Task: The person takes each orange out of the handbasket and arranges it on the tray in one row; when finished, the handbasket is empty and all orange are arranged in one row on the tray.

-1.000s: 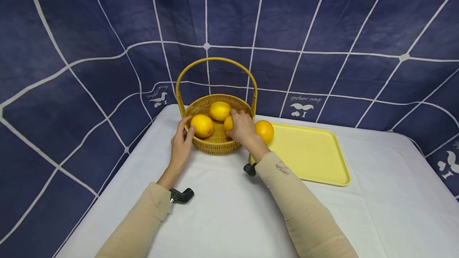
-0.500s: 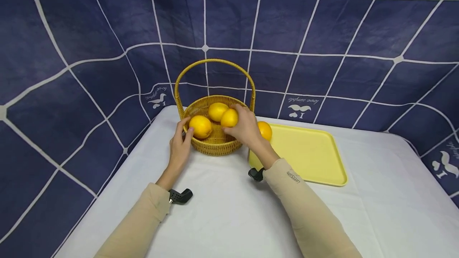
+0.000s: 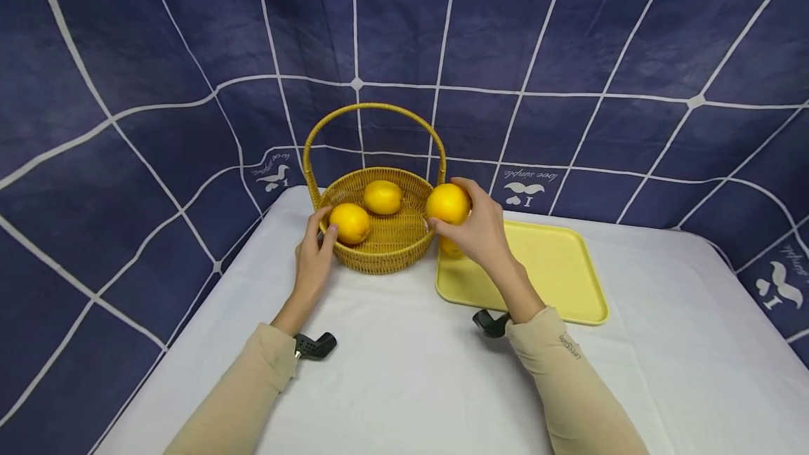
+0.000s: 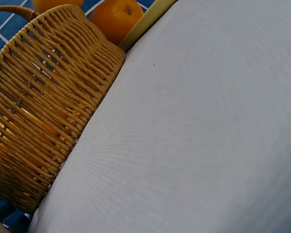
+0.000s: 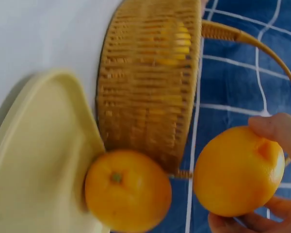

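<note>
In the head view, my right hand (image 3: 483, 234) grips a yellow lemon (image 3: 447, 203) in the air just off the right rim of the wicker basket (image 3: 379, 262). Thumb and fingers press opposite sides of that lemon, as the right wrist view shows. Inside the basket lie two more lemons, one at the front left (image 3: 350, 223) and one at the back (image 3: 383, 197). My left hand (image 3: 312, 258) holds the basket's left rim, its thumb near the front lemon. Below the held lemon an orange (image 5: 128, 190) sits at the tray's left end, beside the basket.
A shallow yellow tray (image 3: 556, 265) lies right of the basket on a white cloth (image 3: 404, 371). The basket's tall arched handle (image 3: 376, 105) stands upright. Behind hangs a dark blue curtain (image 3: 569, 41) with white grid lines.
My right hand has lifted a lemon out of the basket and carried it right, past the rim and above the orange. My left hand has stayed at the basket's left rim.
</note>
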Action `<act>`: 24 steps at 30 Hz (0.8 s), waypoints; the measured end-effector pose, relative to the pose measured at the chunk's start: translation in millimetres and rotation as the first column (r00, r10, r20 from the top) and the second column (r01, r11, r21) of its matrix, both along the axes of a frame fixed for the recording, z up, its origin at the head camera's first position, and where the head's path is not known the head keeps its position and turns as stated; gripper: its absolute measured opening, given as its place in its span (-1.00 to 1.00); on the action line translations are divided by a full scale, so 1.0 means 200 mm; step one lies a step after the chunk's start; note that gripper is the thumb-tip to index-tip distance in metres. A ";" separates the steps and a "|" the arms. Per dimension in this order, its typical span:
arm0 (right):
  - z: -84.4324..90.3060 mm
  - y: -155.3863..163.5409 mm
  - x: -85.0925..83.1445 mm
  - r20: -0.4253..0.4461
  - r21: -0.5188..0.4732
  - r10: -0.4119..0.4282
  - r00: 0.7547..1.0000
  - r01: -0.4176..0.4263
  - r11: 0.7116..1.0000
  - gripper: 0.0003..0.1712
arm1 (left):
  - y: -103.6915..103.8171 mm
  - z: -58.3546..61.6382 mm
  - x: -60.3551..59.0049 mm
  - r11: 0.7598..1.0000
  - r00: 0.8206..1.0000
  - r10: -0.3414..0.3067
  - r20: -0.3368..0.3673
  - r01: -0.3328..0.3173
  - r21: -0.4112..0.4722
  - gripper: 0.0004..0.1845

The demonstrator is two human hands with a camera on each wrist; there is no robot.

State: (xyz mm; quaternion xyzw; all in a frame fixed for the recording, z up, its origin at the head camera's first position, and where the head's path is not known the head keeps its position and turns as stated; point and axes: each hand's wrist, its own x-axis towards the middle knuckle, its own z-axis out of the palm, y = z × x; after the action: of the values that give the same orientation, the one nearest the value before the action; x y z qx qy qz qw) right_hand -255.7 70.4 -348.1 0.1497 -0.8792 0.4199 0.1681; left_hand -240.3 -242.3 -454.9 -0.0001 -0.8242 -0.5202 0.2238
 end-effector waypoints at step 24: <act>-0.28 0.36 -0.06 0.272 0.092 -0.189 0.944 0.170 0.981 0.00 | 0.00 0.01 0.01 1.000 1.000 -0.007 -0.006 0.007 -0.004 -0.49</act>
State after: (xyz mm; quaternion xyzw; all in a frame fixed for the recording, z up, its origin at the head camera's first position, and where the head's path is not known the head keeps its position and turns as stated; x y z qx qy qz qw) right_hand -267.6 141.6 -404.1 0.0137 -0.9176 0.3901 0.0750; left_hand -238.9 -242.1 -452.4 -0.0050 -0.8244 -0.5195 0.2246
